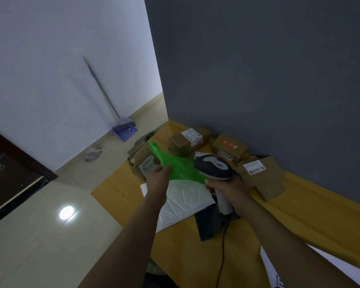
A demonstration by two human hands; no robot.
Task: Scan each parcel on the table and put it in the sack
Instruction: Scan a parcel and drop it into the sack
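1. A green plastic bag (179,167) hangs stretched over the yellow worktop (299,210), just above a white padded mailer (185,201).
2. The left hand (157,173) pinches the bag's left edge, fingers curled on it.
3. The right hand (227,191) is wrapped round the handle of a scanner (213,166). The scanner's head covers the bag's right end, and its cable (222,246) trails toward the near edge.
4. Beyond the bag lie a left box (142,163), a middle box (185,142) and a right box (230,149). A flat cardboard envelope (262,176) lies to the right, and a dark grey pouch (209,223) under the scanner.
5. A broom (104,94) and dustpan (125,133) stand against the white wall.
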